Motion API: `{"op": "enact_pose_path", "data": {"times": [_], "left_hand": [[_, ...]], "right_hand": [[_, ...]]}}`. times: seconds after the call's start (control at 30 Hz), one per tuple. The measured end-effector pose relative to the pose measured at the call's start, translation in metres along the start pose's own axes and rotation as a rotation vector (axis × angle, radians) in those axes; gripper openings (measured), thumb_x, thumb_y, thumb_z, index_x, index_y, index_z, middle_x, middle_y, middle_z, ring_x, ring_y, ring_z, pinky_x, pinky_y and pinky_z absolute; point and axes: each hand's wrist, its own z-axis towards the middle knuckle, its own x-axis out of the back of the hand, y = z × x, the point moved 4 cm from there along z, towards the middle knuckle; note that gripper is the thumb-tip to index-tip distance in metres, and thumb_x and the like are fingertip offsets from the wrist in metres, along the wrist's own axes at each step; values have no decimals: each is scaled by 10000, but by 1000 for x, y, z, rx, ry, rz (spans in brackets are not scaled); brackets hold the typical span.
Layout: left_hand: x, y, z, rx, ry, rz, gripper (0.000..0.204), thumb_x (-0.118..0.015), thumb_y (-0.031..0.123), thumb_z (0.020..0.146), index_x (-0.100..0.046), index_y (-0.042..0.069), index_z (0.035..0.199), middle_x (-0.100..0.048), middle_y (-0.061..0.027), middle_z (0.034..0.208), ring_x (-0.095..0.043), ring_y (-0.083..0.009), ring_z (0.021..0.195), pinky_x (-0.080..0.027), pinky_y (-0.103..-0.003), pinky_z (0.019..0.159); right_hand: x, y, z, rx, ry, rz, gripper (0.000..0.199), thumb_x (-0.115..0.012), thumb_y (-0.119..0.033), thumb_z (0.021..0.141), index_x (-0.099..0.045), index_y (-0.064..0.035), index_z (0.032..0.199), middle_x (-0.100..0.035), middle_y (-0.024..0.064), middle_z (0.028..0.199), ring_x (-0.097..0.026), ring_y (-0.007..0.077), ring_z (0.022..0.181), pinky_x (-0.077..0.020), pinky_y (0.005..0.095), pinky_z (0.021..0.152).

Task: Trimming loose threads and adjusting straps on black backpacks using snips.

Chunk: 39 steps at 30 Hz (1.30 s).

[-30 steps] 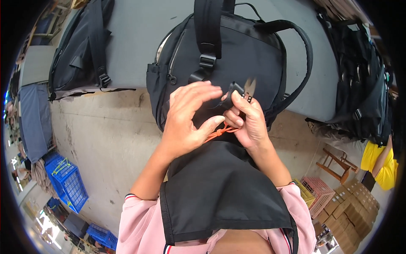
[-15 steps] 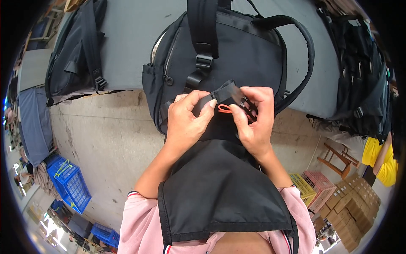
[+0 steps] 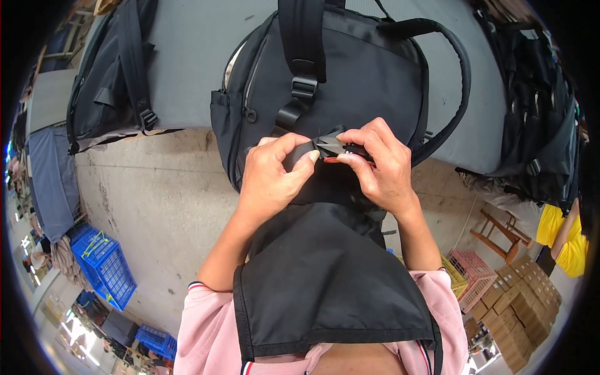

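A black backpack [image 3: 356, 75] lies on the grey tabletop in front of me, its padded shoulder straps toward the far side. My left hand [image 3: 270, 172] is closed in a pinch on a black webbing strap [image 3: 301, 154] at the bag's near edge. In my right hand [image 3: 386, 164] is a pair of thread snips [image 3: 329, 145] with dark handles and an orange loop. The metal blades point left and meet the strap's edge beside my left fingertips. Whether the blades are closed on a thread is too small to tell.
More black bags lie at the table's left [image 3: 119, 75] and right [image 3: 531, 106] ends. Blue crates [image 3: 105, 265] stand lower left. On the right are a pink crate [image 3: 473, 278], a wooden stool [image 3: 497, 237], cardboard boxes [image 3: 519, 312] and a person in a yellow top [image 3: 565, 234].
My right hand has turned the snips so their blades show and point left at the strap. The webbing end that stood up between my hands is now lower. My left hand keeps its pinch.
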Motion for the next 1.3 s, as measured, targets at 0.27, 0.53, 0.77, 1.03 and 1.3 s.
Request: {"op": "enact_pose_path", "data": {"times": [0.27,0.53,0.77,1.03,1.3], "left_hand": [[2,-4,-4,97,-119,-120,191,-666,169,762,-648,16,874,-591,-88,647,-525,-175,613,-429,-306,574],[0,-3,-3,165,-69,-108,215,-684,168,776,-665,22,932,-611,-66,739,-564,-175,719,-444,-286,639],[74,-18,-2,-252,474,-110,253,-597,142,881,-623,21,1102,-566,-95,1153,-513,-206,1115,-383,-316,957],[64,-138,-57,502,282,-489,590,-628,390,864,-466,14,1289,-540,-114,1196,-497,-198,1129,-364,-312,982],[25,-108,-33,157,335,375,433,-573,411,881,-546,-14,954,-614,-182,882,-625,-324,811,-482,-388,692]], "right_hand": [[0,-1,-3,86,-79,-34,226,-712,13,669,-642,-16,881,-554,72,742,-539,170,590,-428,267,503],[1,-9,-8,-23,119,88,167,-695,13,699,-638,-15,853,-542,72,724,-529,171,562,-432,274,516],[-2,9,-25,-156,207,173,248,-695,29,721,-618,-19,951,-517,54,842,-466,114,630,-402,232,560],[-38,-39,-31,33,-70,221,266,-649,103,671,-646,-31,901,-510,67,634,-503,166,510,-384,268,463],[-85,-32,-36,-176,-234,370,492,-585,65,772,-538,-111,1229,-650,122,901,-641,206,671,-510,303,629]]}}
